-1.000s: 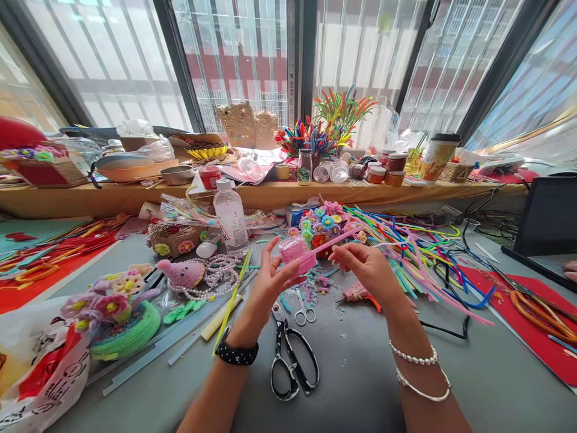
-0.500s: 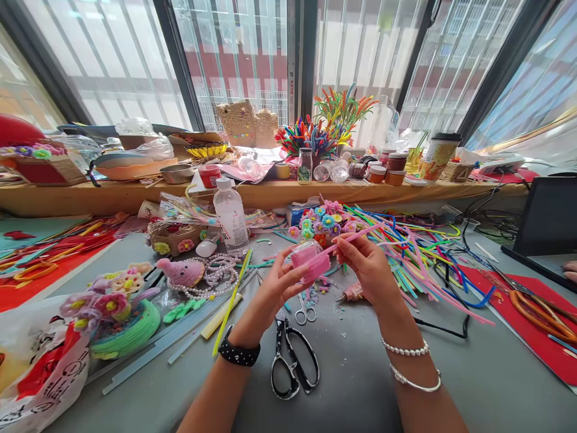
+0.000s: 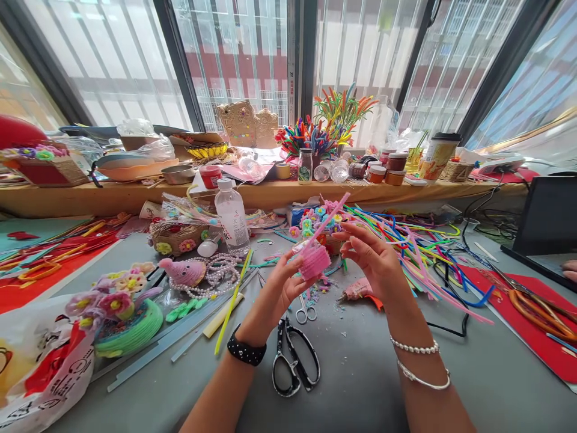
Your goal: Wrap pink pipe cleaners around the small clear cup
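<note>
My left hand (image 3: pixel 277 291) holds a small block-shaped piece wrapped in pink pipe cleaner (image 3: pixel 314 263), its top partly clear. The fingers grip its left side. From the wrapping a loose pink pipe cleaner end (image 3: pixel 332 213) sticks up and to the right. My right hand (image 3: pixel 374 258) hovers just right of the piece, holding nothing, with fingers bent and apart. Below the hands lie black-handled scissors (image 3: pixel 295 361) and small white-handled scissors (image 3: pixel 305 310). A pink glue gun (image 3: pixel 356 290) rests under my right hand, partly hidden by it.
Many coloured pipe cleaners (image 3: pixel 415 252) spread at the right, near orange-handled scissors (image 3: pixel 541 316) on red paper. A water bottle (image 3: pixel 232 216), bead strings (image 3: pixel 225 273) and a green flower basket (image 3: pixel 130 331) stand left. A laptop (image 3: pixel 547 228) and another person's hand are far right.
My right hand has let go of the pink pipe cleaner end and moved slightly right. The end now points more steeply upward. My left hand has turned the wrapped piece a little.
</note>
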Motion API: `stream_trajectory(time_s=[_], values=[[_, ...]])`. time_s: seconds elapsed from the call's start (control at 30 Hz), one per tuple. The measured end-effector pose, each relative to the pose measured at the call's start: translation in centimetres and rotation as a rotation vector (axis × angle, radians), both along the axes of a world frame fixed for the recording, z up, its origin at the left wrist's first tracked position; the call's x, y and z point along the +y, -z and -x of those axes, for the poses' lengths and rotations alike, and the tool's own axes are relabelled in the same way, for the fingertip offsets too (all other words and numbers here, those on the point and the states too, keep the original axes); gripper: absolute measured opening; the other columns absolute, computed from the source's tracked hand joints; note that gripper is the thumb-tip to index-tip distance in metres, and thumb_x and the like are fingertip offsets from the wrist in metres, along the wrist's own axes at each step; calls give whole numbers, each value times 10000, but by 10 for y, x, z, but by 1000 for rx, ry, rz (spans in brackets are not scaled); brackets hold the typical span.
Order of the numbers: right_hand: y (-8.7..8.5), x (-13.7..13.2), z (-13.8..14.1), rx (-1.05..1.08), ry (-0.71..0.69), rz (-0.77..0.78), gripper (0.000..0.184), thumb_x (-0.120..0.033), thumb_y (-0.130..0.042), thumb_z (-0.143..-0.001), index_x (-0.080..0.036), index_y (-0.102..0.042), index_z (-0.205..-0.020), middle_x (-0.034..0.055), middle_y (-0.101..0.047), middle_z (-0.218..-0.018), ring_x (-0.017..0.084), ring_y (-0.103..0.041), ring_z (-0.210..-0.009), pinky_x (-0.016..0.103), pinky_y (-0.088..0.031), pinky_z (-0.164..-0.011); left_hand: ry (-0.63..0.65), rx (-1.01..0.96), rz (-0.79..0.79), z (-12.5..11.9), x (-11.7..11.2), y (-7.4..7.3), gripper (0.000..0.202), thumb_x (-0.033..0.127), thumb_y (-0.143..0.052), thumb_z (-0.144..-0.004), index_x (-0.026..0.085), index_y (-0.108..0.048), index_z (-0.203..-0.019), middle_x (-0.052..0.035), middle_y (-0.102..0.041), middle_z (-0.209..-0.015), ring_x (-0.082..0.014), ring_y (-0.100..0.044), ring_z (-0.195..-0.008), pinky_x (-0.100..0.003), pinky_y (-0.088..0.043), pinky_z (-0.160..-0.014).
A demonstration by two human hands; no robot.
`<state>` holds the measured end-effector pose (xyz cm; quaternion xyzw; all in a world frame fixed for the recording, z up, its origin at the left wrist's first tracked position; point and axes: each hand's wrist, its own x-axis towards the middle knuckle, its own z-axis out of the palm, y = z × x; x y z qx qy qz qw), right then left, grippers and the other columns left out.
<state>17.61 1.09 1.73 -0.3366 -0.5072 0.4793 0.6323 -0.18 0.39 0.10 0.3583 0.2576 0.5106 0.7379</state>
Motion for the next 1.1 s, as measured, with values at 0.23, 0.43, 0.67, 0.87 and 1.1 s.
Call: stream_trajectory(time_s=[0.23, 0.43, 0.67, 0.87, 1.1], values=[[14, 2, -43, -846, 305, 127, 284, -441, -528, -779, -183, -638, -733, 37, -670, -691, 174, -613, -660, 282, -451, -617, -136, -278, 97, 8, 8, -3, 440, 193, -465, -861, 109, -383, -1285, -139, -614, -1053, -174, -658, -870, -215, -568, -719], [37, -9, -67, -1543, 302, 515, 285, -451, -656, -650, -173, -595, -661, 78, -664, -701, 212, -615, -593, 253, -321, -439, -284, -315, 136, 8, 11, -4, 354, 172, -424, -878, 105, -428, -1226, -125, -607, -989, -156, -652, -808, -216, -582, -673], [42, -11, -58, -1582, 230, 572, 155, -283, -678, -627, -157, -593, -650, 67, -649, -671, 148, -557, -461, 234, -272, -419, -302, -279, 120, 7, 12, -2, 360, 166, -438, -865, 132, -442, -1224, -126, -603, -1020, -164, -656, -805, -223, -582, -671], [44, -5, -61, -1556, 267, 459, 116, -250, -603, -608, -155, -597, -674, 77, -649, -716, 191, -579, -604, 247, -268, -463, -308, -263, 109, 7, 12, -1, 358, 165, -467, -850, 124, -445, -1205, -130, -611, -1000, -172, -660, -801, -237, -582, -678], [35, -10, -61, -1305, 348, 260, 275, -337, -542, -644, -156, -582, -847, 56, -656, -783, 177, -574, -636, 255, -377, -555, -329, -240, 88, 5, 12, 1, 239, 178, -513, -828, 138, -507, -1064, -101, -624, -960, -168, -662, -808, -260, -574, -727]])
